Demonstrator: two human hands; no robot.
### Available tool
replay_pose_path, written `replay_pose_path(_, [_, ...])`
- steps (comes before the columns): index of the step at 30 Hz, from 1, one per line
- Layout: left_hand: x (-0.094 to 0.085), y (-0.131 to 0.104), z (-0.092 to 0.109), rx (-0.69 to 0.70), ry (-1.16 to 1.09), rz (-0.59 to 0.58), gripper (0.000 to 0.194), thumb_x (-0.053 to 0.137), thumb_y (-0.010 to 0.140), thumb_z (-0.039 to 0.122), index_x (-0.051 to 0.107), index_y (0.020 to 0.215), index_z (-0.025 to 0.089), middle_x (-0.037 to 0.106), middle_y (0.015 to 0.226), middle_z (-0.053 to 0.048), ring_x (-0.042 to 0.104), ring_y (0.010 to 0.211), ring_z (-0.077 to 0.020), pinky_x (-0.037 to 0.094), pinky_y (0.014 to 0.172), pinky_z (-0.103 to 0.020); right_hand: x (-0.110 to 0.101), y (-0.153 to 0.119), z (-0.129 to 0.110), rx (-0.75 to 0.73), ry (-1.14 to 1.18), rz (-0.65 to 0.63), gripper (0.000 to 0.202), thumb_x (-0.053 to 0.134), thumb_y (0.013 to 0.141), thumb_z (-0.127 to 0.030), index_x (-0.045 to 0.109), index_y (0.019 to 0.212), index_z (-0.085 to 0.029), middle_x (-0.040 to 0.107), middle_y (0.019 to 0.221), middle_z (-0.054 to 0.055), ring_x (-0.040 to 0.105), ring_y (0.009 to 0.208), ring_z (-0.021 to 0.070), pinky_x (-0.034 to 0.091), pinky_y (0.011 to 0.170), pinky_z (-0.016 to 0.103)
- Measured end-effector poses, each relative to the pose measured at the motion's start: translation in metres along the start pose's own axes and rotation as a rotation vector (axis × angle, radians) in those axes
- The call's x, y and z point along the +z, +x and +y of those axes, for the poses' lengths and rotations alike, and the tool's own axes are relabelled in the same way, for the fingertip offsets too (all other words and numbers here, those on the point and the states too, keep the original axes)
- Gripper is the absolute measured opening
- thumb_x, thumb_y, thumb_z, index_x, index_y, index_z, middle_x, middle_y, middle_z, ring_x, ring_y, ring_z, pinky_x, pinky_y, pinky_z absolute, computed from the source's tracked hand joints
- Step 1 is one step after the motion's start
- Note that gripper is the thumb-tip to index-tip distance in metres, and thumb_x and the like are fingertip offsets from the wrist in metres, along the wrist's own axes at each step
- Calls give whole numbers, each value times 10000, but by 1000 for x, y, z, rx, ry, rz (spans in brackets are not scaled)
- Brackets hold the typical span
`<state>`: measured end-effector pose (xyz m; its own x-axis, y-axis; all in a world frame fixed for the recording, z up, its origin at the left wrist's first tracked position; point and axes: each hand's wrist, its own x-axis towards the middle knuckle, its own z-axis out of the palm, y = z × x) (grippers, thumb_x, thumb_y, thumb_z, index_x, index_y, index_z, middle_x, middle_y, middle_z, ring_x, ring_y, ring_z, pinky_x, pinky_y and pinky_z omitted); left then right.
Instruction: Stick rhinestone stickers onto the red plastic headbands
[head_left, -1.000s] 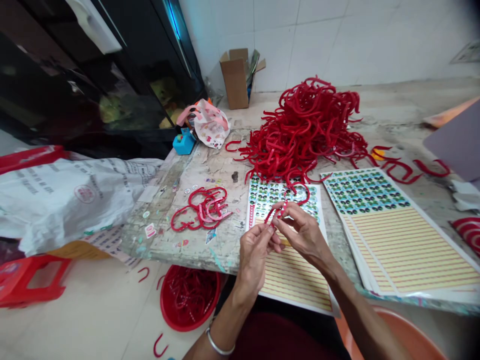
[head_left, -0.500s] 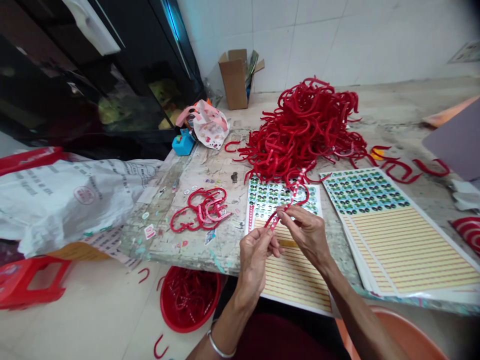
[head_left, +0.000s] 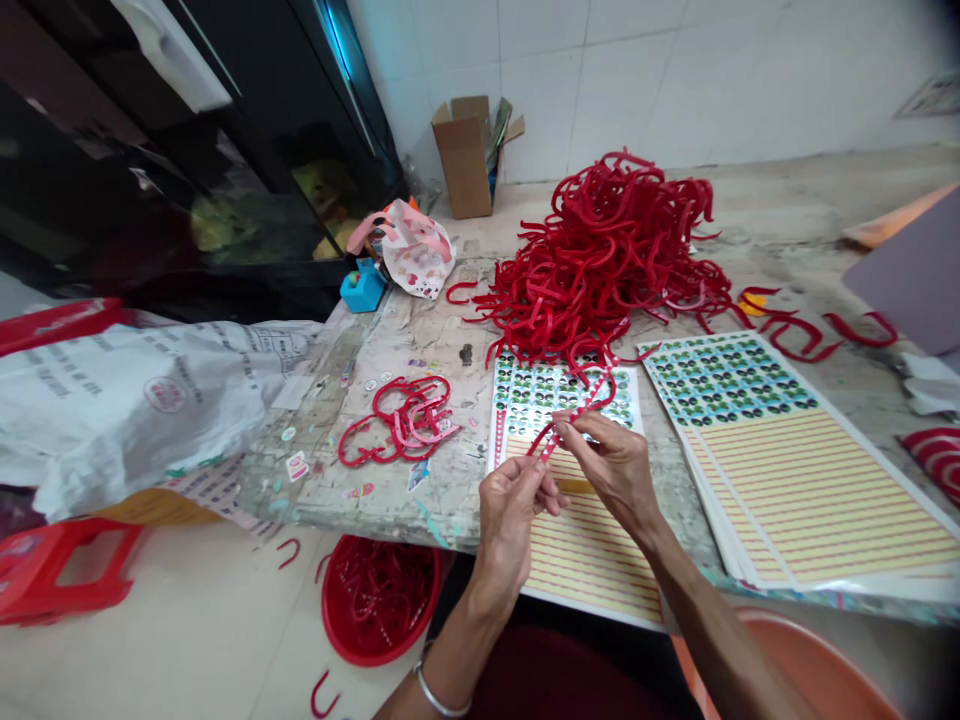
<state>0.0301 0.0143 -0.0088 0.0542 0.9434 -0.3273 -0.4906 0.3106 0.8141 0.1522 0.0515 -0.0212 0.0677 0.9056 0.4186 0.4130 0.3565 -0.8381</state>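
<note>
Both my hands meet over a sticker sheet (head_left: 592, 565) near the table's front edge. Between the thumb and fingers of my left hand (head_left: 511, 510) is the near end of a curved red strip (head_left: 538, 438). A narrow pink-and-red patterned sticker strip (head_left: 592, 398) runs along this piece, its far part reaching beyond my fingers. My right hand (head_left: 611, 462) pinches the two together just above the left; its fingertips partly cover them. The sheet has green-and-blue pictures at the top and yellow rows with red lines below.
A tall heap of curved red strips (head_left: 607, 260) rises behind the sheet. Several more (head_left: 405, 420) lie to the left, some with pink stickers. A stack of sticker sheets (head_left: 810, 490) lies right. Below stand a red basin (head_left: 327, 610) of strips and an orange tub (head_left: 795, 650).
The sticker strip's far end has come down and nearer, closer along the curved red strip. Both hands keep nearly the same place and grip. The view has shifted slightly.
</note>
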Motion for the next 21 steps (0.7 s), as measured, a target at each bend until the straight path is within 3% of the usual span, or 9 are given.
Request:
replay_pose_path(8, [3,-2,3,10,0,-6,162,586,793,245,570,704,111,527,582,34,445,441,-45,497,595,-259,-1,-1,0,28,34,8,142,554,836,-232,694,840,-206,692,878,53,641,828,190,507,751,310])
replay_pose_path(17, [1,-1,1,-5,-23,-22,167,588,790,256,583,697,118,533,585,36,444,442,-43,503,616,-261,0,-1,0,73,84,12,150,562,831,-262,694,809,-195,686,880,60,638,807,185,519,664,280])
replay_pose_path(21, [-1,-1,-1,-16,-17,-42,174,585,790,259,580,689,118,519,577,42,423,425,-36,504,606,-260,-2,-1,1,75,88,-8,165,556,832,-260,684,757,-188,683,833,55,636,758,176,501,555,250])
